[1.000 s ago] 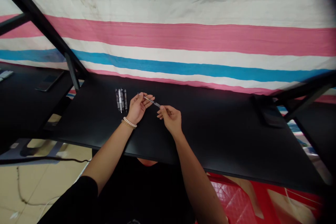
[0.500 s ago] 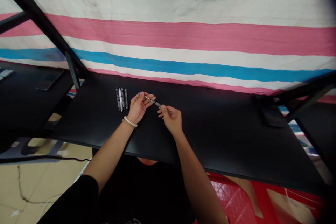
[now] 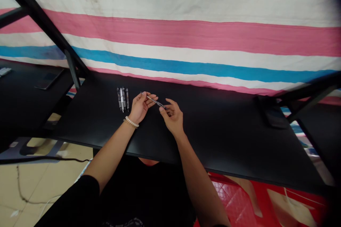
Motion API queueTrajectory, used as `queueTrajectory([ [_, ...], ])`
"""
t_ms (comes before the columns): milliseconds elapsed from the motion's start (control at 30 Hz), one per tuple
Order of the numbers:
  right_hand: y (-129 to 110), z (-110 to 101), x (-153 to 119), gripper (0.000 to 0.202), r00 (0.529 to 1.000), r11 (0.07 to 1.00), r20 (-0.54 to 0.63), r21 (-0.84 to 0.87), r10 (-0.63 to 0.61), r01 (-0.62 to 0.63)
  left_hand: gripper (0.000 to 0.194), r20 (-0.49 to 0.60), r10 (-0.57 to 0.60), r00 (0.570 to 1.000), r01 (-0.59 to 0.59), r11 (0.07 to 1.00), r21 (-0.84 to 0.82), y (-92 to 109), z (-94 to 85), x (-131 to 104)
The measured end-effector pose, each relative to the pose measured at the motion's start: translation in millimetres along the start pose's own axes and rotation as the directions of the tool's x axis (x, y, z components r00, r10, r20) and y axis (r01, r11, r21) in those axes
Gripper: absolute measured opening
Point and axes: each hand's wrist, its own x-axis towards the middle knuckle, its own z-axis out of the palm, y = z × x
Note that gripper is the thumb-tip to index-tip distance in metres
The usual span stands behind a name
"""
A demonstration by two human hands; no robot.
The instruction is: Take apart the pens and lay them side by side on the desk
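My left hand pinches one end of a slim pen between thumb and fingers, above the black table. The pen slants down to the right, its other end by my right hand. That hand's thumb and fingers are spread apart around the pen's end; whether a fingertip touches it I cannot tell. Several pens, grey and dark with one whiter, lie side by side on the table just left of my left hand. A coiled white band circles my left wrist.
A black table spans the view, with a dark flat object at its right end. Behind hangs a striped sheet between black frame bars. On the left table lies a phone-like slab. A red chair stands below.
My right hand has loosened from the pen's right end, its fingers spreading and the index finger lifting. My left hand keeps its pinch in nearly the same place.
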Motion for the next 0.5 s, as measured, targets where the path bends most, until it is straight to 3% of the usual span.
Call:
queueTrajectory([
  [167,5.5,0.3,0.5,0.040,0.999,1.000,0.043,0.024,0.006,-0.007,0.026,0.008,-0.002,1.000,0.002,1.000,-0.007,0.5,-0.5,0.1],
  [333,6.2,-1.5,-1.9,0.034,0.993,0.994,0.101,-0.092,-0.053,0.062,0.027,0.013,-0.005,1.000,0.005,1.000,0.021,0.5,0.0,-0.1],
  [500,1.8,-1.3,-4.7,0.050,0.986,0.994,0.167,-0.105,0.001,0.017,0.027,0.019,-0.031,0.999,0.030,0.998,0.056,0.9,1.1,-1.3],
])
